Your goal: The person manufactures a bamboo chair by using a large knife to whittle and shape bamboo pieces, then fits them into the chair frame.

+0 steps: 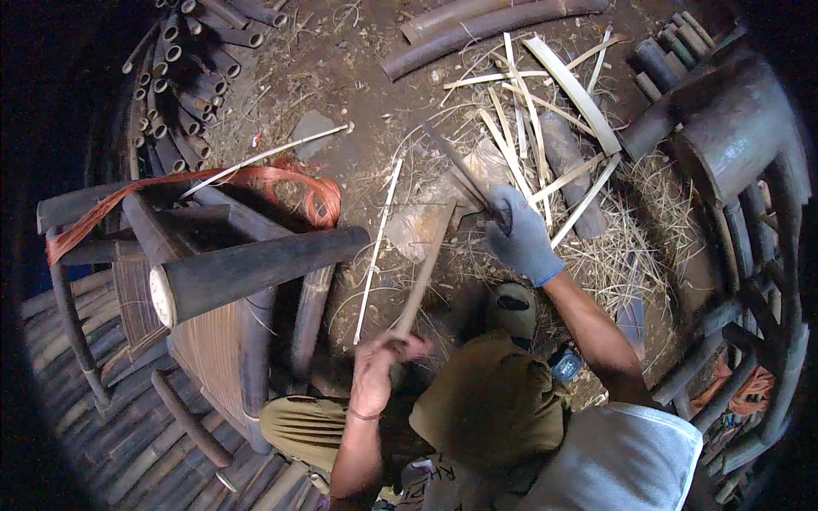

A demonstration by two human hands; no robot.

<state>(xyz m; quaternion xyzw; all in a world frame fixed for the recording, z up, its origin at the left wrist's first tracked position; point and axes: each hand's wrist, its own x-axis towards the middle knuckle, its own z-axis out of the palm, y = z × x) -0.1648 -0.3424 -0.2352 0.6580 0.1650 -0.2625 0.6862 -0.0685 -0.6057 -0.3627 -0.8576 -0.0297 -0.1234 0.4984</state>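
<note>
Right hand point(518, 238), gloved probably against cuts, clamped on dark tool point(469, 179); left hand point(373, 379) bare, fingers wrapped round near end of stick point(429, 264).

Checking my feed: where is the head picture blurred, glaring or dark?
In the head view, the left hand is partly blurred, the gloved right hand sharper; also in the head view, pale glare lies on the thick bamboo at upper right, and the corners are black.
</note>
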